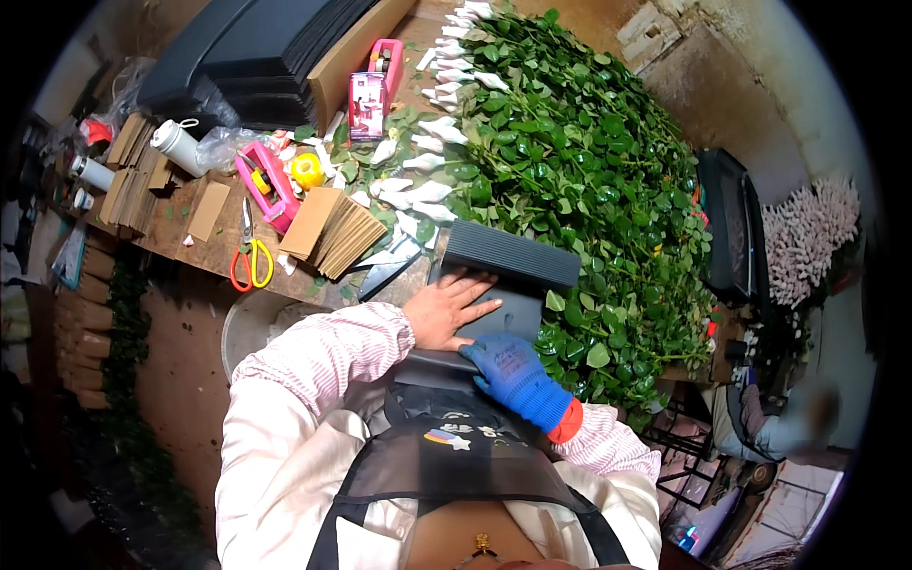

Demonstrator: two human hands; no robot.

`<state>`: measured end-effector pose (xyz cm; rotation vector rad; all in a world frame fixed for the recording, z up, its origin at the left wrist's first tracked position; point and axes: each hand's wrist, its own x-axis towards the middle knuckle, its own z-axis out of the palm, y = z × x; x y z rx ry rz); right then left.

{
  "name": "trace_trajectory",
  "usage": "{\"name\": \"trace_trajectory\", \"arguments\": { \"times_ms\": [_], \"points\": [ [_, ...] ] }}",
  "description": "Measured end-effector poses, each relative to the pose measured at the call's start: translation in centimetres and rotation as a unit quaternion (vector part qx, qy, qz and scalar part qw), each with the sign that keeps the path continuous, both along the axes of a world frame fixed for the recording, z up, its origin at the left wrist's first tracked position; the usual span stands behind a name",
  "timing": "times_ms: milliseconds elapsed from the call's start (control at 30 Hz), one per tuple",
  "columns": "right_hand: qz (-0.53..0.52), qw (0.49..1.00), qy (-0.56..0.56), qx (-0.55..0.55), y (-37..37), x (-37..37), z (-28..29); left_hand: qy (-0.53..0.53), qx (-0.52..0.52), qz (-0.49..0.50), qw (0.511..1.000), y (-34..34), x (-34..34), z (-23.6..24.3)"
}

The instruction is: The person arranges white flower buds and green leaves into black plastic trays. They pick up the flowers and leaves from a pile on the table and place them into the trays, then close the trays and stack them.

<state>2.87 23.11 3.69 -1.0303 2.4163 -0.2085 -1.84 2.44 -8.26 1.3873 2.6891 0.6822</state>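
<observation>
My left hand (pixel 451 309), bare, lies flat with fingers spread on a black corrugated sheet (pixel 521 309) in front of me. The sheet's far part is a ribbed, raised band (pixel 513 254). My right hand (pixel 518 380), in a blue knitted glove with a red cuff, is closed at the sheet's near edge beside my left hand; its fingertips are partly hidden. Right beside the sheet is a large heap of leafy green rose stems (pixel 589 190), their heads in white sleeves (pixel 427 163) toward the left.
Left on the table are scissors (pixel 252 264) with red and yellow handles, brown cardboard pieces (pixel 347 233), pink tape dispensers (pixel 269 185) and yellow tape (pixel 307 171). Black sheets (pixel 275 71) are stacked behind. A white bucket (pixel 249 323) stands below the table edge. Another person (pixel 760 423) is at right.
</observation>
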Motion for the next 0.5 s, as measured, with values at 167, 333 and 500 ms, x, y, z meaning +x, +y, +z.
{"name": "trace_trajectory", "arguments": {
  "times_ms": [167,333,500],
  "points": [
    [0.051,0.989,-0.061,-0.129,-2.5,-3.0,2.1,0.039,0.018,0.024,0.999,0.6,0.2,-2.5],
    [0.128,0.918,0.221,-0.304,-18.6,-10.1,-3.1,0.023,0.091,0.027,0.995,1.9,-0.3,-4.4],
    [0.142,0.943,0.263,-0.144,-28.3,-13.9,-10.3,-0.001,0.093,0.007,0.996,1.1,-0.1,-3.7]
  ]
}}
